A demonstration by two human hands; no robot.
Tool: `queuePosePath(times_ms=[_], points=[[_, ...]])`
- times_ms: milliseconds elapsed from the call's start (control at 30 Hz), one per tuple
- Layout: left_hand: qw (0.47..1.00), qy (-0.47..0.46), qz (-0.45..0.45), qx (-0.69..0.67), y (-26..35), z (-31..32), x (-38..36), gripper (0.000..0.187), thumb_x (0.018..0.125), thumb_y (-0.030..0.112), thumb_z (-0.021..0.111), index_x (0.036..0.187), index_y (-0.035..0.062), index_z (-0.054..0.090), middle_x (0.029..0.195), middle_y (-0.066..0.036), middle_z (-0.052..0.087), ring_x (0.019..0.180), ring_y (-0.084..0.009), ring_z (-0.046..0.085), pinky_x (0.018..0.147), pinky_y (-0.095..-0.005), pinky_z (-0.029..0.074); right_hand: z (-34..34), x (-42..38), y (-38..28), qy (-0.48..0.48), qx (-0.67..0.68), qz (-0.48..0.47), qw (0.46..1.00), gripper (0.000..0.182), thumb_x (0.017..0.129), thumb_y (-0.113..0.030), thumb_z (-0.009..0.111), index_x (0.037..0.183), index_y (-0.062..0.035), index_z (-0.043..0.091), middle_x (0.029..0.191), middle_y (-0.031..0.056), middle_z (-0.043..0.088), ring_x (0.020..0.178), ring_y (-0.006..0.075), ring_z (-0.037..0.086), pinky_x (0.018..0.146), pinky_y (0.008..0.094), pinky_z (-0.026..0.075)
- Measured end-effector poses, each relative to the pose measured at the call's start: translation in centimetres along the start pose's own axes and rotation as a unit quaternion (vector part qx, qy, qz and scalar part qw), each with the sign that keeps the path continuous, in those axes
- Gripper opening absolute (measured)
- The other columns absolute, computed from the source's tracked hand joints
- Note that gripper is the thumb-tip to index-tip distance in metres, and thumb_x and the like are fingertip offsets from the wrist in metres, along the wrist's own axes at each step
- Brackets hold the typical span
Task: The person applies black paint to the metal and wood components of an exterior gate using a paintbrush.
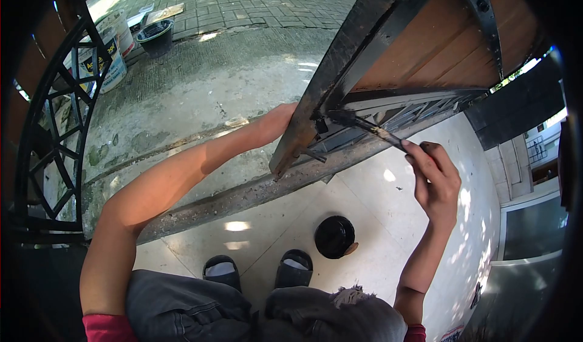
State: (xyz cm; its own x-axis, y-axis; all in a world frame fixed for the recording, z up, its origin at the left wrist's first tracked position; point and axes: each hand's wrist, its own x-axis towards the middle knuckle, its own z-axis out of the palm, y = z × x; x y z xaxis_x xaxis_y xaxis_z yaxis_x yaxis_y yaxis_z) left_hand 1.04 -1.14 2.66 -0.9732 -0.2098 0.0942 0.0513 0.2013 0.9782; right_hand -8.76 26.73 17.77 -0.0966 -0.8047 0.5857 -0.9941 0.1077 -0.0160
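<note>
At the far left, a black metal lattice (64, 99) stands in front of paint buckets (112, 63), with a dark tub (156, 38) just right of them on the paving. The left hand (278, 125) reaches behind the near edge of the gate (340, 57); its fingers are hidden, so its grasp cannot be told. Near the sandals (293, 269), a round black container (334, 236) sits on the tiles. To the right, the right hand (436, 175) grips a paintbrush (379, 132), its dark bristles against the gate's black frame.

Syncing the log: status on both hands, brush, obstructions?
Left hand at edge of gate, fingers hidden. Right hand holding brush, bristles at gate's lower corner. Black pot on floor near feet; nothing seen blocking brush.
</note>
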Motion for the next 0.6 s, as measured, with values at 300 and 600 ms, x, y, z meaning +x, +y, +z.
queuePosePath(times_ms=[300,600], points=[[1.0,-0.008,0.0,0.005,0.3,0.1,0.1,0.031,0.096,0.012,0.036,0.111,-0.0061,0.056,0.105,-0.018,0.064,0.098,-0.0247,0.058,0.091,-0.0361,0.043,0.4,-0.1,0.3,0.017,0.03,0.012,0.999,0.03,0.075,0.007,0.069,0.104,-0.0009,0.068,0.075,0.0098,0.056,0.059,0.0197,0.054,0.053,0.0317,0.044],[1.0,-0.024,0.004,0.002,-0.1,0.1,0.3,0.031,0.096,0.015,0.037,0.108,-0.0047,0.058,0.1,-0.015,0.065,0.092,-0.0202,0.057,0.087,-0.0352,0.044,0.5,-0.5,0.1,-0.019,0.133,0.127,0.983,0.02,0.083,-0.005,0.067,0.101,0.0039,0.068,0.066,0.0094,0.062,0.05,0.0094,0.049,0.048,0.022,0.037]])
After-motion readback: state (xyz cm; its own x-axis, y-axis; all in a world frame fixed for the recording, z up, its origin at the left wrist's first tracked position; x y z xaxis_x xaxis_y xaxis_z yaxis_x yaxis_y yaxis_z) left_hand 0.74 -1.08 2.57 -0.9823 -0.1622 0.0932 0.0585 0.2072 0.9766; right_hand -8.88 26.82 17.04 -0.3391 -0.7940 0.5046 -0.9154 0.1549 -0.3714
